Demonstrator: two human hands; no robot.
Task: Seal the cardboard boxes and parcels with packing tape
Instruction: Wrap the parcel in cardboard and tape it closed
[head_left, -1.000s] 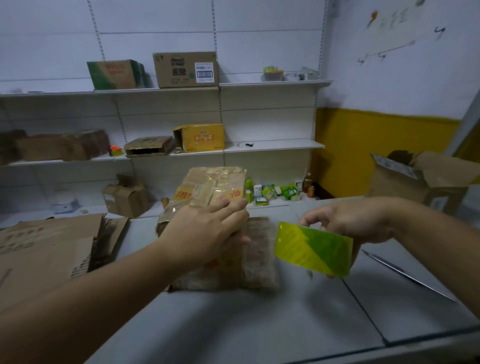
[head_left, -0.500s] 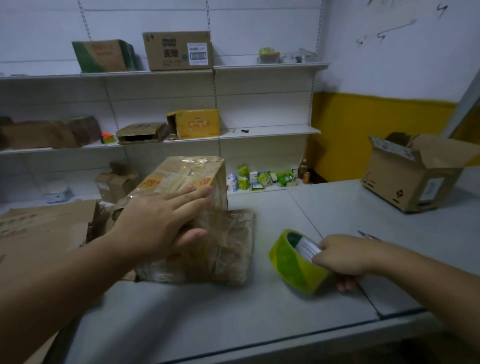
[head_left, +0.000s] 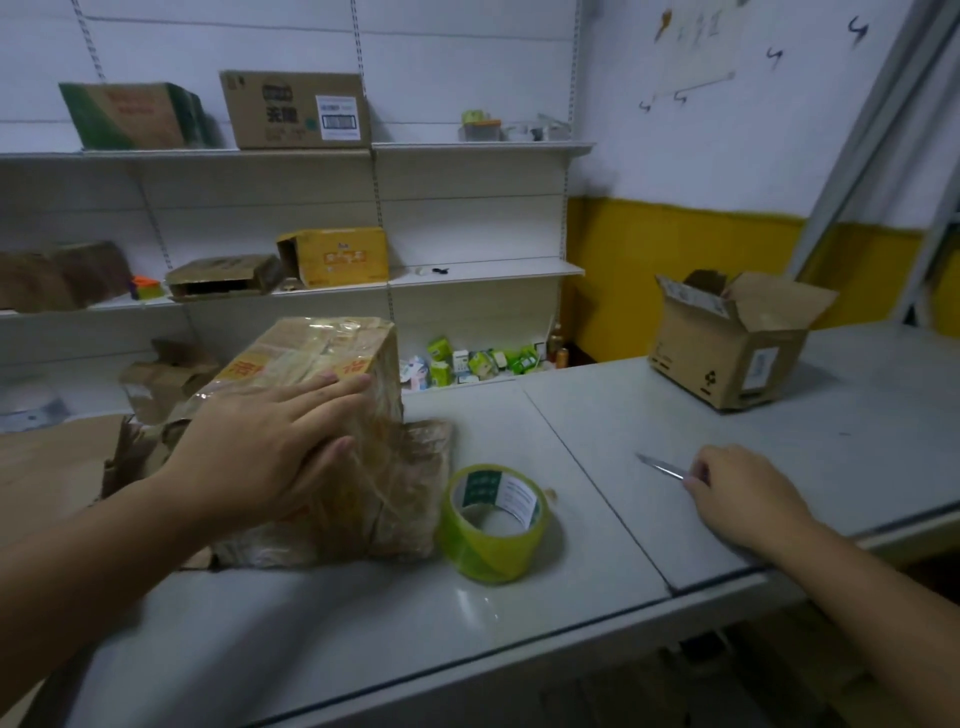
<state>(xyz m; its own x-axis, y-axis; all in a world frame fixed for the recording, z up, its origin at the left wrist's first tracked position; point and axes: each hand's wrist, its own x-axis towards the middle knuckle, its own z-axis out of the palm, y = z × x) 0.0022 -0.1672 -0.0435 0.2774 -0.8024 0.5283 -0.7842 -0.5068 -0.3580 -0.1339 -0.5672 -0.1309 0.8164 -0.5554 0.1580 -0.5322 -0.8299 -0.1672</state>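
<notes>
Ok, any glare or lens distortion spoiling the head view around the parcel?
Head view: dim, bluish light; glare streaks on the tape-wrapped brown cardboard parcel top; wide-angle bending tilts the white wall shelves; yellow-green tape roll sharp; thin metal blade slightly soft.

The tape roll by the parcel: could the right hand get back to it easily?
Probably yes. The tape roll lies flat on the grey table, with bare surface between it and the right hand, which is touching a thin metal blade.

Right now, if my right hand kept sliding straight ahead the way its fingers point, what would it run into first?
The right hand points up-left along the table, and its fingertips are already at the thin metal blade. That comes first; whether they touch it yet is unclear.
</notes>
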